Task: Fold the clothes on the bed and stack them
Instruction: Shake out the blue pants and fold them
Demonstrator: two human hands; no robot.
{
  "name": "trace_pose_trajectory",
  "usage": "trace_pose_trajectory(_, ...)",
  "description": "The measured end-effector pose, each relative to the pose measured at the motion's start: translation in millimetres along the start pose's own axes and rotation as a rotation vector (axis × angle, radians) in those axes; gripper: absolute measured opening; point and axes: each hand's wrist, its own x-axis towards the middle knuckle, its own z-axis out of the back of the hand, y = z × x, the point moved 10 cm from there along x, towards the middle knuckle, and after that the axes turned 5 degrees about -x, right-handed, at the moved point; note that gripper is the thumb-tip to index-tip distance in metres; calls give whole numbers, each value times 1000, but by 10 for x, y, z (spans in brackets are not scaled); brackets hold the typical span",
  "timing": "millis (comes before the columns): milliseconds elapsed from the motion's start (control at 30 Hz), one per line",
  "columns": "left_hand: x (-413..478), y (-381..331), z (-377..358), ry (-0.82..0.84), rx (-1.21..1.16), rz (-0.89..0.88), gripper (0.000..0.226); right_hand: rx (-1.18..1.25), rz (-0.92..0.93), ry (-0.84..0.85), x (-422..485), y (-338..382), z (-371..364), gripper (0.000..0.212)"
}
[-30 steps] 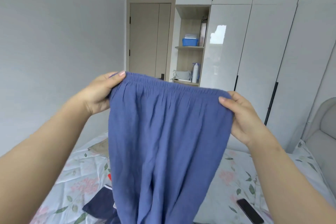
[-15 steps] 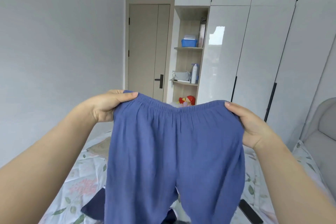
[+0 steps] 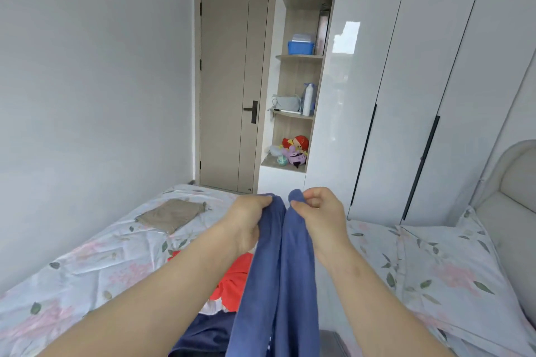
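- Both forearms reach forward from 6 o'clock and converge on the midline. We see the two hands side by side, nearly touching, above the bed [image 3: 87,264].
- Left hand [image 3: 249,219]: the back faces us, the wrist is bent slightly inward, and the fingers are curled over the top edge of the trousers [image 3: 275,284], clenched on the left fold.
- Right hand [image 3: 320,211]: the knuckles are raised and the fingers tucked in. Thumb and fingertips pinch the top of the right fold, so this hand too grasps the trousers.
- The blue trousers are held at their top, which is gathered into two folds pressed together. They hang as two parallel bands between the forearms, running toward 6 o'clock and out of frame.
- A red garment [image 3: 235,272] lies on the bed under the left forearm, at 7 o'clock from the hands. A navy garment [image 3: 203,333] lies nearer us, partly hidden by the trousers.
- A folded beige garment [image 3: 171,214] rests flat on the floral sheet at 9 o'clock from the hands, well apart from them.
- A pillow [image 3: 441,258] lies at 4 o'clock, below the padded headboard [image 3: 510,197].
- A door [image 3: 229,81] stands at 12 o'clock, with open shelves [image 3: 298,58] and a white wardrobe [image 3: 391,95] toward 1 to 2 o'clock.
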Motion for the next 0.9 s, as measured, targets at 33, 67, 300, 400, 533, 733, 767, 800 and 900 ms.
trace_pose_trajectory(33, -28, 24, -61, 42, -17, 10, 21, -11, 6, 52, -36, -7, -81, 20)
trace_pose_trajectory(67, -55, 28, -113, 86, -32, 14, 23, -15, 11, 112, -76, -13, -161, 23)
trace_pose_trajectory(300, -62, -215, -38, 164, 104, -172, 15, 220, -65, 326, -158, 125, -264, 31)
trace_pose_trajectory(400, -99, -359, -15, 205, 112, -205, 21, 0, 66, 164, -70, 282, -16, 28)
trace_pose_trajectory(533, -251, -561, -132, 330, 176, -262, 18, -251, 225, 338, -116, 432, -161, 32)
trace_pose_trajectory(733, -344, -764, -107, 337, 279, -355, 14, -394, 258, 453, -155, 421, -277, 25)
trace_pose_trajectory(767, -348, -781, -95, 334, 295, -369, 15, -389, 266, 426, -152, 422, -260, 25)
trace_pose_trajectory(800, -361, -789, -92, 337, 321, -385, 18, -366, 270, 404, -159, 428, -245, 26)
trace_pose_trajectory(900, -396, -769, -83, 347, 466, -449, 29, -309, 295, 383, -190, 433, -230, 32)
